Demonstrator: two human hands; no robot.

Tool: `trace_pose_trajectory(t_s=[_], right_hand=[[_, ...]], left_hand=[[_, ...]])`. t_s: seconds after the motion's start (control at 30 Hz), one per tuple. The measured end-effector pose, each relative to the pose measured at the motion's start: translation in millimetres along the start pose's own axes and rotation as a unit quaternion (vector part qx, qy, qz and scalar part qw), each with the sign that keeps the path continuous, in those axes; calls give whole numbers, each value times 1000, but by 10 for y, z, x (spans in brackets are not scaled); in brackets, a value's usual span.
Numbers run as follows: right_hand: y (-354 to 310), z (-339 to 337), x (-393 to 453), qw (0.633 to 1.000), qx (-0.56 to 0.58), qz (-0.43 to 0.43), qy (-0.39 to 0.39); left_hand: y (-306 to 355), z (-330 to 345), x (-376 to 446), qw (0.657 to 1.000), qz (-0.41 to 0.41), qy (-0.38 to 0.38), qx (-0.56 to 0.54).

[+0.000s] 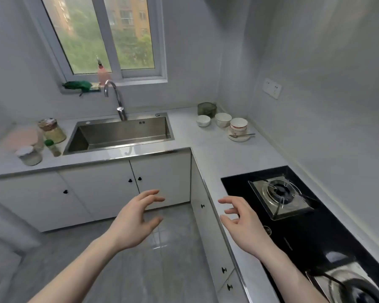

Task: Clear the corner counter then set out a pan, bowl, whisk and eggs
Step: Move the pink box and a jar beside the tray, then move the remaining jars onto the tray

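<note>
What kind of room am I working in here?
A small home kitchen, by the look of it: a steel sink with a tap under the window, a gas hob set in the L-shaped counter, and bowls grouped in the corner.

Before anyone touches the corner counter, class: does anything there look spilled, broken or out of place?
Nothing looks spilled or broken. The white bowls stand upright in the corner, and a spoon lies across the plate beside the stacked bowls. Both hands are empty.
</note>
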State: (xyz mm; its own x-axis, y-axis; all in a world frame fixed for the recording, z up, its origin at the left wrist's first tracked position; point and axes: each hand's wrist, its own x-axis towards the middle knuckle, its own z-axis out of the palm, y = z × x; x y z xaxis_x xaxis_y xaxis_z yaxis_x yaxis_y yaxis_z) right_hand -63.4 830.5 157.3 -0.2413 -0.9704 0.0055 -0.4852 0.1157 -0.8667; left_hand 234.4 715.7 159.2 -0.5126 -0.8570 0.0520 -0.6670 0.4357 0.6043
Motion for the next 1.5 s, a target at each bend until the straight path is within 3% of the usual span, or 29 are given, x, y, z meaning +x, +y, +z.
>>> trace_pose_trajectory(t_s=[0.53,0.8,0.93,1.3,1.5], right_hand=[[-314,534,2409,990,21,-63,-121],[-606,1080,3267,973,6,-94,-212],[-802,1488,3673,963,-2,-101,-251],[-1603,3084,4493,947,-1,-116,-301],[-1968,3955,4826,948,0,-111,-299]], left_hand=[[-740,-691,1301,989,-108,105,-1],[-1248,-947,1409,969,-193,155,-14],[-1666,-1211,1384,951,-251,178,-10],[-3254,-2275,1416,929,-303,213,17],[-4161,-2841,1500,927,-325,185,25]])
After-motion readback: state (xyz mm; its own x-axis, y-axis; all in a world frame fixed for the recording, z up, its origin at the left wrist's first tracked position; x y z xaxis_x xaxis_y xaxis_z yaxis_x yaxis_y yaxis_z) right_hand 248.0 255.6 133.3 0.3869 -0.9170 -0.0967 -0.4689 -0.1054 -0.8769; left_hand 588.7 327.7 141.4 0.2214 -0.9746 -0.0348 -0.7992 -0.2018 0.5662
